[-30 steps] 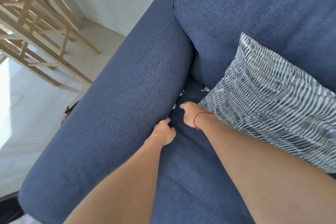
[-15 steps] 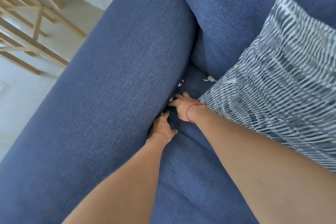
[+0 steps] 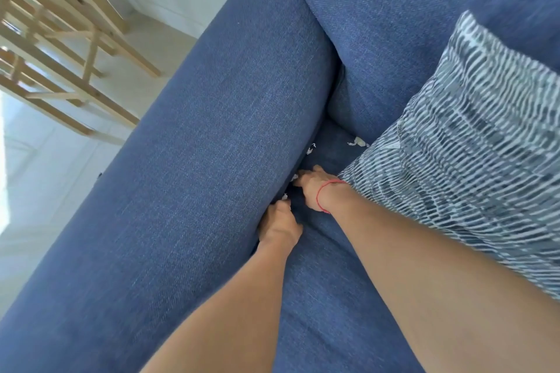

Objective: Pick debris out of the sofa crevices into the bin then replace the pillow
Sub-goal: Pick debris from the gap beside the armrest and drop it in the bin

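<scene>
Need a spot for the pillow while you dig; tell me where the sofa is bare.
Bare: the armrest top, and the seat cushion between the forearms. Crowded: the crevice, with both hands, left and right, scraps and the pillow.

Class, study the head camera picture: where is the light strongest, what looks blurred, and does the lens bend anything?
Head view: brightest, washed out, on the floor at left; the wooden frame is smeared by blur, the striped pillow slightly soft; the sofa armrest bows with wide-angle distortion; shade fills the crevice by the left hand and right hand.
</scene>
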Available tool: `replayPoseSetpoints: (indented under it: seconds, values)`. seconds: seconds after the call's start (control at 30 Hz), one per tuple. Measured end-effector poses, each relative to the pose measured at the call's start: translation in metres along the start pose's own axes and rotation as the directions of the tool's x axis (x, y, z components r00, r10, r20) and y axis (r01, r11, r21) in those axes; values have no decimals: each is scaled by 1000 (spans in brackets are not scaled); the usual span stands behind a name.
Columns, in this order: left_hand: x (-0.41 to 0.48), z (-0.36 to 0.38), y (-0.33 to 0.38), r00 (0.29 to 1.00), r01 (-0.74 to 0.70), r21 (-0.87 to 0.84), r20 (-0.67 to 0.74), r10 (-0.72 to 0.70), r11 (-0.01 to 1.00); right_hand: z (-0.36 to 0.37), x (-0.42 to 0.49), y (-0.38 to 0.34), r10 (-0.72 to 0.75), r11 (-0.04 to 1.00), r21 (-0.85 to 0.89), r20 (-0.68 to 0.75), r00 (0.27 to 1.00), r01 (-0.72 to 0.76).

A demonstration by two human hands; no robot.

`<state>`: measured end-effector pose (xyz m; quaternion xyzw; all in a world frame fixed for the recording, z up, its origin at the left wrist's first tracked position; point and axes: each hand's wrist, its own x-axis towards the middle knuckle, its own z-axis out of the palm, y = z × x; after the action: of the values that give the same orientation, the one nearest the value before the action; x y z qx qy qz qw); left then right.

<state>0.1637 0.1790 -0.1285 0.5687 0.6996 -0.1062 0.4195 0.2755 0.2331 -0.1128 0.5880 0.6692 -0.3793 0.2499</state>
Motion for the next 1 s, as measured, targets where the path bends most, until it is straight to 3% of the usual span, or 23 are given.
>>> replayPoseSetpoints:
  seconds: [0.1,0.2,0.37,0.57,0.67,0.77,0.87,1.0]
  values:
    - [-1,-2,-3,999,-26,38,-23,27,999,-3,3,-7,20,995,-95,56,998,-15]
    - [0,-2,-5,999,-42,36,-28,43,998,-2,8,-10,60,995,-80,37,997,-57]
    - [-11,-5,-3,991,-76,-77,-114,67,994,2,-6,-6,50,994,110,-299,953,-17]
    - [-52,-58,35,937,-261,-143,-274,216,955,-45,-63,-2,209,920,392,-483,850,-3]
    - [-69,-109,54,879,-385,-136,-355,318,913,-84,-84,-16,278,896,444,-555,784,-4]
    - [-77,-168,56,828,-424,-185,-476,297,887,-126,-95,-44,283,882,470,-600,748,44]
    - [-82,-216,33,829,-386,-287,-525,193,877,-155,-103,-85,243,872,481,-590,770,94]
    - [-88,-260,-28,854,-284,-327,-514,83,901,-161,-103,-148,134,862,487,-484,864,139]
